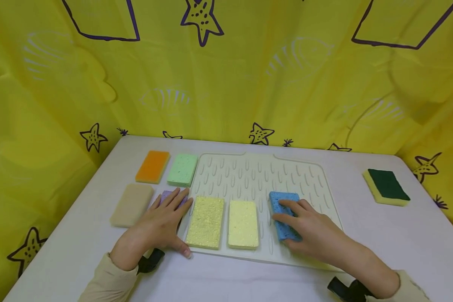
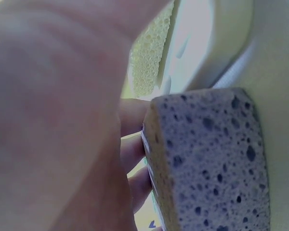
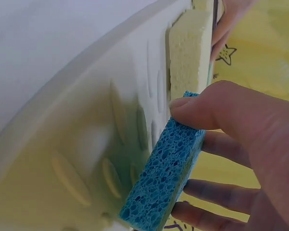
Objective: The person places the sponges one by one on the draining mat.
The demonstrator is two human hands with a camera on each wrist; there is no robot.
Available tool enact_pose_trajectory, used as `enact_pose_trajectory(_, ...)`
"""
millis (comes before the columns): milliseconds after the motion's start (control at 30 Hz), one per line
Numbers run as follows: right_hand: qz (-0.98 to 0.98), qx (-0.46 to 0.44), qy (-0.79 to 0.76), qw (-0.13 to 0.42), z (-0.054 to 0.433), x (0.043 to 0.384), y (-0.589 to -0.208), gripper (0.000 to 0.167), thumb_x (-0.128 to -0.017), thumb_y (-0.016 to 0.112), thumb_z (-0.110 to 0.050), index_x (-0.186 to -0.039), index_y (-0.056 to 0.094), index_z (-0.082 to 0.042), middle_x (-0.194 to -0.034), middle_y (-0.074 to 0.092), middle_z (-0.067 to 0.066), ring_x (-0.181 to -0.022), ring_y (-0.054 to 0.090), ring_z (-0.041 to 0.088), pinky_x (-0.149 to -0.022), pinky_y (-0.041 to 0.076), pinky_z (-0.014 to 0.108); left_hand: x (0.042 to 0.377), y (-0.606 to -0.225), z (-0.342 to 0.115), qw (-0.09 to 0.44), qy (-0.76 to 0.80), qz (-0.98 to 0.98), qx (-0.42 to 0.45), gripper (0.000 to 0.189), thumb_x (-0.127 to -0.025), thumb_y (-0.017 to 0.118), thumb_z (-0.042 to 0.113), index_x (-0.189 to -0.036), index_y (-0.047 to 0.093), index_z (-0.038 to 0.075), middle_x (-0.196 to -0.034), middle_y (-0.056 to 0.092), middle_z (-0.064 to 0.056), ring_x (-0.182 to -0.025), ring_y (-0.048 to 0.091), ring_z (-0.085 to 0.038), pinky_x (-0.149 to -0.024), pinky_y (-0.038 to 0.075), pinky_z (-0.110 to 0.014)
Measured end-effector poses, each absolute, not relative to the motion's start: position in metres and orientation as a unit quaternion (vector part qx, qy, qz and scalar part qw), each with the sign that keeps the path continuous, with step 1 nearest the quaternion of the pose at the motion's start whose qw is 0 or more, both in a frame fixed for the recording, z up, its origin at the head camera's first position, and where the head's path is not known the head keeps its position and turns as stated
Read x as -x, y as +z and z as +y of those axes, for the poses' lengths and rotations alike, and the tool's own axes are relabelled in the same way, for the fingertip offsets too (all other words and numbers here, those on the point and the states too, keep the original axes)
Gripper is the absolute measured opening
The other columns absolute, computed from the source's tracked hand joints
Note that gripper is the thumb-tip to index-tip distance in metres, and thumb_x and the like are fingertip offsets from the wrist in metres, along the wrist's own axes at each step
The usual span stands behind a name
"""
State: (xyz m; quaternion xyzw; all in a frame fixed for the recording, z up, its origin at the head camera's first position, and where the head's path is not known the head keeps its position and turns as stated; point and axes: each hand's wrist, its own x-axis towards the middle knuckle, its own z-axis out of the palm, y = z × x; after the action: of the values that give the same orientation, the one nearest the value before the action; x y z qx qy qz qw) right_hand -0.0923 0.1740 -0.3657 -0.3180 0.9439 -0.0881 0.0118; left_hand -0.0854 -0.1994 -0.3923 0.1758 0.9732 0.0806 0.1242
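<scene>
My right hand [image 1: 313, 233] holds a blue sponge [image 1: 288, 197] over the right part of a pale ridged mat [image 1: 245, 174]. In the right wrist view the thumb lies on one narrow side of the blue sponge [image 3: 161, 178], with fingers against its far face. My left hand [image 1: 160, 226] is spread over a purple sponge [image 1: 167, 195] just left of the mat, fingers extended across its top and covering most of it. The purple sponge [image 2: 212, 159] shows its pitted side in the left wrist view. Between the hands, a coarse yellow sponge [image 1: 205, 222] and a smoother pale yellow sponge [image 1: 243, 224] lie side by side on the mat.
At the left lie an orange sponge [image 1: 152, 166], a mint green sponge [image 1: 183, 169] and a beige sponge [image 1: 132, 205]. A yellow sponge with a dark green top [image 1: 389, 186] lies far right on the white table [image 1: 245, 281]. A yellow patterned curtain [image 1: 226, 92] hangs behind.
</scene>
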Motion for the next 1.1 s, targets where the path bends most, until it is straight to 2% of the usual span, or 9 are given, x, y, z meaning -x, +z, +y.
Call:
enact_pose_trajectory(100, 0.942, 0.322, -0.089, 0.018, 0.17, 0.09, -0.367, 0.048, -0.078, 0.08, -0.027, -0.124, 0.069, -0.022, -0.143, 0.053, 0.012, -0.121, 0.052, 0.03, -0.071, 0.057, 0.039, 0.086, -0.392, -0.199, 0.125, 0.08, 0.973, -0.176, 0.137, -0.048, 0.079, 0.078, -0.155, 0.032, 0.007, -0.167, 0.014, -0.013, -0.154, 0.011, -0.038, -0.118, 0.011, -0.067)
enact_pose_trajectory(300, 0.941, 0.328, -0.082, 0.028, 0.164, 0.085, -0.371, 0.047, -0.078, 0.078, -0.027, -0.124, 0.069, -0.023, -0.143, 0.054, 0.012, -0.122, 0.052, 0.03, -0.07, 0.056, 0.037, 0.086, -0.391, -0.198, 0.127, 0.08, 0.973, -0.177, 0.137, -0.049, 0.079, 0.078, -0.155, 0.031, 0.007, -0.167, 0.014, -0.014, -0.154, 0.01, -0.038, -0.119, 0.01, -0.067)
enact_pose_trajectory(733, 0.944, 0.32, -0.075, 0.022, 0.154, 0.079, -0.374, 0.046, -0.076, 0.08, -0.028, -0.12, 0.071, -0.021, -0.137, 0.057, 0.013, -0.116, 0.054, 0.028, -0.058, 0.055, 0.034, 0.085, -0.392, -0.2, 0.117, 0.075, 0.973, -0.183, 0.137, -0.048, 0.079, 0.079, -0.155, 0.032, 0.006, -0.167, 0.015, -0.014, -0.153, 0.012, -0.038, -0.118, 0.013, -0.067)
enact_pose_trajectory(933, 0.949, 0.31, -0.062, 0.01, 0.149, 0.075, -0.378, 0.047, -0.074, 0.083, -0.03, -0.119, 0.072, -0.021, -0.136, 0.058, 0.013, -0.112, 0.053, 0.026, -0.055, 0.052, 0.028, 0.085, -0.392, -0.2, 0.114, 0.074, 0.974, -0.183, 0.137, -0.048, 0.079, 0.079, -0.154, 0.033, 0.006, -0.167, 0.015, -0.014, -0.153, 0.013, -0.039, -0.118, 0.014, -0.067)
enact_pose_trajectory(1100, 0.949, 0.31, -0.055, 0.027, 0.149, 0.074, -0.378, 0.055, -0.077, 0.083, -0.036, -0.128, 0.067, -0.021, -0.14, 0.054, 0.014, -0.115, 0.052, 0.028, -0.057, 0.054, 0.032, 0.085, -0.392, -0.199, 0.115, 0.077, 0.973, -0.183, 0.136, -0.048, 0.079, 0.078, -0.154, 0.033, 0.006, -0.167, 0.015, -0.014, -0.153, 0.013, -0.039, -0.118, 0.014, -0.067)
